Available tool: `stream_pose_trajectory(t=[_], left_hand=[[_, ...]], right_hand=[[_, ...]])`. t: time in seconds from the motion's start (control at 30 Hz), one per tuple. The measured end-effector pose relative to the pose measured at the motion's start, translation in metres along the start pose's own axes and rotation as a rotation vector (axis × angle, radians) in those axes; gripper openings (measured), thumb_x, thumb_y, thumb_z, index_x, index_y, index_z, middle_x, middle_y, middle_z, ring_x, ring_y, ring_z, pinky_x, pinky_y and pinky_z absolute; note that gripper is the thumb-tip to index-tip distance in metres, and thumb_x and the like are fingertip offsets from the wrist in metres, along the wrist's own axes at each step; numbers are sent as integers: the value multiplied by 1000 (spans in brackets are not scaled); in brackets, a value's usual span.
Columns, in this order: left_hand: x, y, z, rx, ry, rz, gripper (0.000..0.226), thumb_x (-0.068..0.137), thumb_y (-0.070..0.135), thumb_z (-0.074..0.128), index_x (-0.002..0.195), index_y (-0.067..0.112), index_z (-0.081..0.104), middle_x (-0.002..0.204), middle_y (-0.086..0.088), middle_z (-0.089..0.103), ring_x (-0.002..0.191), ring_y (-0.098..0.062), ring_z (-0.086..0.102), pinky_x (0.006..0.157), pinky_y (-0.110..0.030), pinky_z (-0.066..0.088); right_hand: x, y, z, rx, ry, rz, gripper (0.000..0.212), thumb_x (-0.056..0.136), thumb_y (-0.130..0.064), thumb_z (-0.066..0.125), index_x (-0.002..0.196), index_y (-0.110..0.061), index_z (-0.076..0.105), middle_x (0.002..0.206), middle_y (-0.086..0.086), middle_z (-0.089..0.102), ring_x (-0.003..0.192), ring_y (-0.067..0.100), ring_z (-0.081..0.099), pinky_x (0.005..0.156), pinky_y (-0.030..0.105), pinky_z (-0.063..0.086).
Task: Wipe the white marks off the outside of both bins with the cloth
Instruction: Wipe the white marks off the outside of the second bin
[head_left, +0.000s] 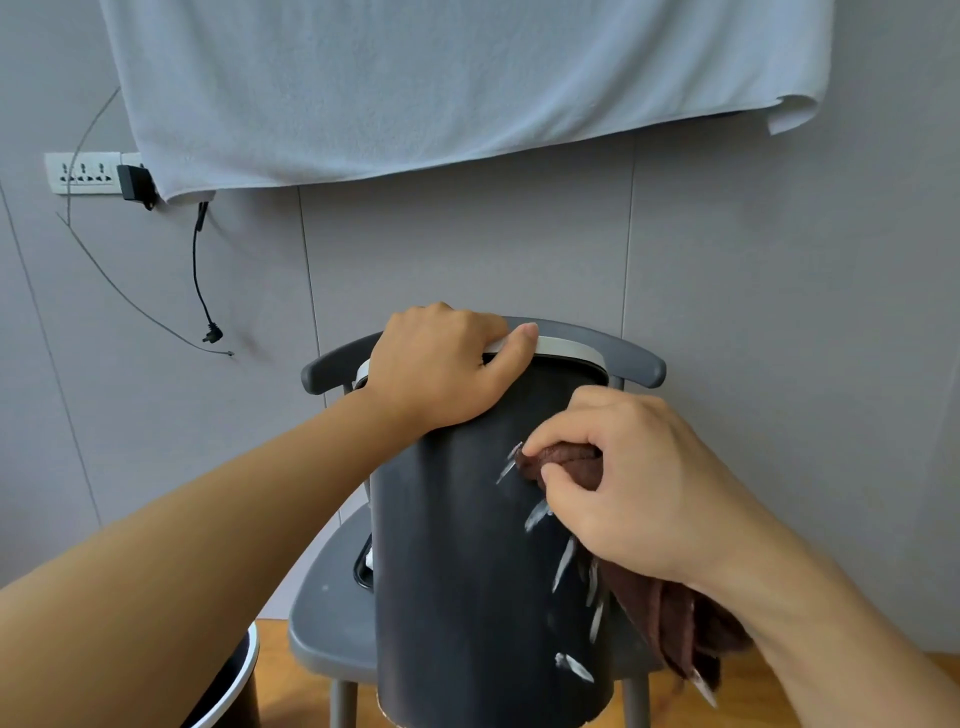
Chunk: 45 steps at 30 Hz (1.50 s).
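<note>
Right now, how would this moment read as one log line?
left hand grips bin rim | right hand presses cloth on marks | marks remain

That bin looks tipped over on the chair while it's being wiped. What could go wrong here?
1. The dark grey plastic bin leans on the grey chair, steadied only by the left hand gripping its white rim; it may slip if that grip loosens.
2. The right hand holds the brown cloth bunched, so the white marks might smear.
</note>
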<state>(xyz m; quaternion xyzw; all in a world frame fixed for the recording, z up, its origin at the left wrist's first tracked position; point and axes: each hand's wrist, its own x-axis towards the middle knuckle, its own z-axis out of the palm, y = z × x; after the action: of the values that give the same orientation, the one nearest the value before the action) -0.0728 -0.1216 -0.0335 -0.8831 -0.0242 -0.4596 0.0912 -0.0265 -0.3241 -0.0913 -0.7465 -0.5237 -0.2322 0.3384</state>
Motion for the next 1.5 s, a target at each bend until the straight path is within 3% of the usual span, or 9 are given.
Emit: stream_pose_trajectory(t=[0.13, 0.3, 0.47, 0.63, 0.8, 0.97, 1.13, 1.3, 1.5], left_hand=[[1, 2, 0, -1, -4, -4, 62, 97, 60, 28, 64, 12, 51, 47, -3, 43, 49, -27, 46, 53, -38, 44], [0, -1, 1, -3, 2, -19, 63, 96, 60, 28, 64, 11, 50, 48, -4, 43, 50, -28, 46, 54, -38, 44], [-1, -1, 2, -11, 20, -15, 62, 96, 59, 30, 62, 11, 47, 46, -3, 41, 48, -27, 44, 52, -37, 42], [-2, -5, 1, -25, 4, -19, 61, 97, 58, 30, 62, 12, 50, 47, -3, 42, 48, -25, 45, 51, -38, 43], [-1, -4, 3, -5, 4, -28, 63, 96, 60, 28, 64, 11, 52, 48, -3, 44, 49, -26, 47, 53, -38, 44], [-2, -3, 2, 11, 8, 2, 62, 97, 60, 26, 64, 14, 51, 46, -1, 42, 47, -22, 43, 49, -33, 36], [-3, 0, 0, 13, 10, -9, 61, 97, 60, 28, 62, 14, 49, 46, 0, 40, 46, -23, 42, 50, -35, 39], [-2, 0, 0, 19, -8, -3, 63, 97, 59, 26, 65, 13, 53, 48, -2, 43, 49, -24, 44, 52, -36, 43], [0, 3, 1, 6, 1, -3, 60, 97, 59, 28, 62, 14, 47, 47, -2, 42, 49, -26, 45, 52, -36, 42]], right_hand=[[3, -3, 5, 36, 235, 18, 21, 87, -15, 74, 104, -26, 81, 93, -12, 67, 86, 8, 65, 78, 28, 54], [0, -5, 4, -7, -32, -37, 20, 83, -31, 63, 96, -34, 78, 83, -17, 60, 79, 6, 61, 67, 32, 55], [6, -7, 10, 33, 253, -27, 16, 87, -16, 75, 100, -24, 79, 90, -9, 66, 83, 11, 64, 74, 34, 55], [-2, -7, 6, 16, -82, -58, 21, 84, -32, 63, 98, -37, 78, 86, -19, 62, 84, 3, 62, 69, 27, 56], [6, -9, 11, 22, 175, -62, 18, 91, -16, 72, 105, -24, 80, 90, -8, 65, 87, 16, 63, 76, 37, 55], [-4, -11, 5, -12, -127, -90, 20, 87, -32, 64, 99, -35, 79, 81, -17, 55, 78, 3, 57, 64, 20, 43], [1, -15, 5, 19, 104, -75, 19, 92, -19, 71, 107, -27, 81, 85, -8, 59, 82, 12, 59, 71, 32, 52], [-7, -15, 3, -25, -213, -84, 21, 86, -31, 66, 101, -38, 79, 82, -18, 54, 81, 3, 56, 65, 17, 43], [-1, -14, 4, 16, 31, -64, 20, 92, -22, 71, 104, -32, 81, 85, -12, 55, 80, 9, 56, 69, 25, 48]])
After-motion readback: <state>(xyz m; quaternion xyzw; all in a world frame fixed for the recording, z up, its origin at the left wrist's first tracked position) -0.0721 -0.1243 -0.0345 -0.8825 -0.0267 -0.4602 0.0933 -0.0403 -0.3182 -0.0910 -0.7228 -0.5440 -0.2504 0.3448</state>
